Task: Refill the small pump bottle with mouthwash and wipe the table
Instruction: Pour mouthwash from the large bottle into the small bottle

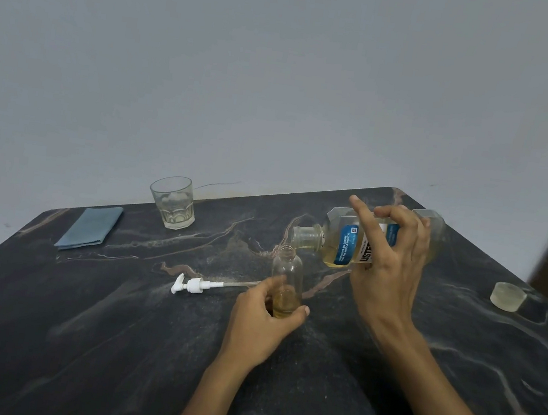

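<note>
The small clear pump bottle (287, 271) stands upright and uncapped on the dark marble table (111, 342), with yellow liquid in its lower part. My left hand (260, 323) grips its base. My right hand (390, 273) holds the big mouthwash bottle (341, 241) tipped on its side, its open neck just above and right of the small bottle's mouth. Yellow liquid lies along the big bottle's lower side. The white pump head (192, 284) with its tube lies on the table to the left.
A clear drinking glass (173, 202) stands at the back left by the wall. A folded blue cloth (90, 228) lies at the far left. The mouthwash cap (507, 296) sits at the right near the table's edge.
</note>
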